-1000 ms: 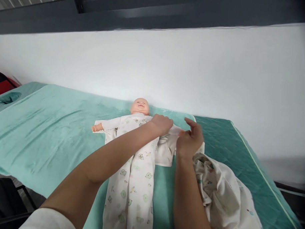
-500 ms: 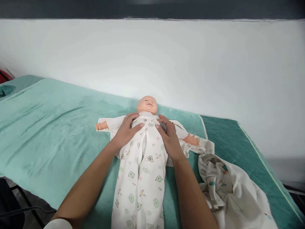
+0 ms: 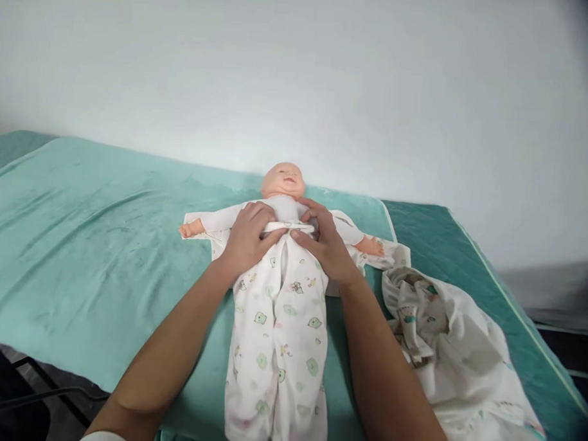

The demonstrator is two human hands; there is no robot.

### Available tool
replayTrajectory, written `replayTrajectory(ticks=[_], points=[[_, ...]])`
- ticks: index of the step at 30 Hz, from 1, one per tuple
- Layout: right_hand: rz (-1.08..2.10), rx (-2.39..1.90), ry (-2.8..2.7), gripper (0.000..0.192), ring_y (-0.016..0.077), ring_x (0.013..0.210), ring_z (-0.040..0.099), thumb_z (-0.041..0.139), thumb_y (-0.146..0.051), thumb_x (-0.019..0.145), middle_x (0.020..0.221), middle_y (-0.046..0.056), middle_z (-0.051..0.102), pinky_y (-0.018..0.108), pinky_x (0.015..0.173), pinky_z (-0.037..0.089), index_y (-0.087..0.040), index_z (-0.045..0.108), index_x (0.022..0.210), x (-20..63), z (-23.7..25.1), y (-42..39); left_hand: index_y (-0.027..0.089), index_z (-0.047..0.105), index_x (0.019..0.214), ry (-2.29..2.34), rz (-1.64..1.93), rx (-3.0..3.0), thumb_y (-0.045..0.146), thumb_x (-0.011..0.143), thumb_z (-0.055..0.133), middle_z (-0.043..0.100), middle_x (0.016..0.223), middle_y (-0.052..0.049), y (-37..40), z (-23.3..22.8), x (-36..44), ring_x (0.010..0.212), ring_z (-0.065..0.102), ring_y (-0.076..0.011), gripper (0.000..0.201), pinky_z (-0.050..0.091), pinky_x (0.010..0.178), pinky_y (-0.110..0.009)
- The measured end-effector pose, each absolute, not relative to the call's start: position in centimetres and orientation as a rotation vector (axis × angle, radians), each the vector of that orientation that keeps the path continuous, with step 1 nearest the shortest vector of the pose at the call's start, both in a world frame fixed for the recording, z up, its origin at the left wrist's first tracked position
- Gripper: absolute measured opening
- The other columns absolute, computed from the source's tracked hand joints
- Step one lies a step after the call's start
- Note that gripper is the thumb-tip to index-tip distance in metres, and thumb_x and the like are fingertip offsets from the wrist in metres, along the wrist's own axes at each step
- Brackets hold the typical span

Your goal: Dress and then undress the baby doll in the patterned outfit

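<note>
So there's a teal-covered bed (image 3: pixel 81 239) stretching under and out to the left of both hands, with a crumpled printed cloth (image 3: pixel 453 361) heaped just off to the right of them. A baby doll (image 3: pixel 283 179) lies face up right under the hands in a printed romper (image 3: pixel 280 336). The left hand (image 3: pixel 248 235) and right hand (image 3: pixel 324 244) both curl their fingers on the romper's top edge at the chest, pinching it.

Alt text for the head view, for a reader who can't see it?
Both hands, left hand and right hand, pinch the printed sleepsuit at the chest of a baby doll lying face-up on a teal cover; a crumpled cloth lies to the right.
</note>
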State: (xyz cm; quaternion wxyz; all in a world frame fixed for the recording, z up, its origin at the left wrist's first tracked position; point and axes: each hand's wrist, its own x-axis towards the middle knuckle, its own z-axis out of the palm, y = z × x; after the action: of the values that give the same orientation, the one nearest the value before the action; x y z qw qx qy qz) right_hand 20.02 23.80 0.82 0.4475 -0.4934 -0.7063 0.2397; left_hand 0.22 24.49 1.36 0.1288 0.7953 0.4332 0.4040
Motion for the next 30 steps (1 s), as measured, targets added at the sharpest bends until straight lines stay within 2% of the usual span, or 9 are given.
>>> replayTrajectory(ticks=[3,6,12,15,20,22,25,27,30], points=[[0.591,-1.085,-1.857,0.026,0.0246,0.142,0.039,0.061,-0.047,0.089,0.151,0.005,0.048,0.044,0.117,0.030,-0.027,0.052,0.102,20.0,1.2,23.5,0.023,0.052,0.083,1.292,1.172,2.482,0.042,0.099,0.049,0.062,0.090,-0.006,24.4,0.9,0.0,0.093,0.055,-0.0230,0.025,0.044,0.088,-0.040],[0.537,-1.056,-1.890,0.024,0.0250,0.143,0.038,0.062,-0.043,0.090,0.150,0.006,0.048,0.046,0.120,0.024,-0.027,0.053,0.106,19.8,1.2,23.3,0.023,0.052,0.085,1.338,1.188,2.537,0.046,0.100,0.045,0.061,0.089,-0.007,24.4,0.4,-0.1,0.091,0.054,-0.0245,0.028,0.043,0.085,-0.040],[0.473,-1.038,-1.812,0.021,0.0276,0.134,0.044,0.063,-0.044,0.090,0.139,0.007,0.055,0.049,0.116,0.029,-0.025,0.054,0.088,19.7,0.3,22.8,0.022,0.054,0.088,1.394,1.239,2.565,0.052,0.098,0.048,0.060,0.086,-0.006,24.9,-0.3,-0.3,0.091,0.056,-0.0244,0.032,0.041,0.082,-0.037],[0.433,-1.070,-1.747,0.028,0.0284,0.125,0.048,0.061,-0.048,0.091,0.129,0.008,0.057,0.050,0.112,0.033,-0.024,0.055,0.078,20.1,-0.3,22.1,0.022,0.057,0.089,1.461,1.227,2.541,0.050,0.097,0.052,0.062,0.087,-0.006,25.1,-0.4,-0.6,0.090,0.057,-0.0245,0.029,0.041,0.082,-0.037],[0.431,-1.061,-1.602,0.047,0.0257,0.107,0.053,0.058,-0.057,0.092,0.105,0.007,0.057,0.045,0.101,0.042,-0.022,0.050,0.061,21.7,-1.4,20.3,0.022,0.059,0.087,1.525,1.219,2.485,0.046,0.094,0.056,0.062,0.084,-0.005,25.1,-0.6,-1.1,0.087,0.057,-0.0247,0.026,0.042,0.080,-0.038],[0.490,-1.040,-1.552,0.049,0.0223,0.092,0.054,0.058,-0.057,0.092,0.088,0.005,0.055,0.040,0.089,0.045,-0.022,0.046,0.060,22.0,-1.6,19.7,0.022,0.059,0.086,1.512,1.250,2.475,0.046,0.094,0.056,0.062,0.084,-0.004,25.1,-0.7,-1.1,0.086,0.057,-0.0241,0.025,0.042,0.080,-0.037],[0.630,-1.067,-1.509,0.047,0.0157,0.067,0.043,0.060,-0.054,0.091,0.067,-0.001,0.042,0.032,0.067,0.039,-0.022,0.045,0.061,21.9,-1.5,19.3,0.022,0.057,0.085,1.512,1.311,2.420,0.042,0.093,0.059,0.062,0.083,-0.003,25.1,-0.8,-1.0,0.085,0.056,-0.0228,0.022,0.042,0.078,-0.036],[0.661,-1.132,-1.531,0.044,0.0133,0.062,0.037,0.062,-0.053,0.090,0.063,-0.003,0.037,0.030,0.061,0.033,-0.021,0.047,0.063,21.7,-1.3,19.3,0.022,0.056,0.083,1.519,1.348,2.369,0.038,0.092,0.061,0.062,0.082,-0.002,25.1,-0.7,-0.8,0.085,0.055,-0.0223,0.019,0.042,0.076,-0.035],[0.612,-1.211,-1.598,0.043,0.0121,0.062,0.035,0.063,-0.054,0.089,0.063,-0.004,0.037,0.029,0.059,0.029,-0.021,0.049,0.066,21.4,-1.2,19.5,0.022,0.054,0.079,1.483,1.383,2.322,0.033,0.089,0.065,0.060,0.082,-0.002,25.1,-0.4,-0.5,0.086,0.054,-0.0216,0.018,0.042,0.078,-0.035]])
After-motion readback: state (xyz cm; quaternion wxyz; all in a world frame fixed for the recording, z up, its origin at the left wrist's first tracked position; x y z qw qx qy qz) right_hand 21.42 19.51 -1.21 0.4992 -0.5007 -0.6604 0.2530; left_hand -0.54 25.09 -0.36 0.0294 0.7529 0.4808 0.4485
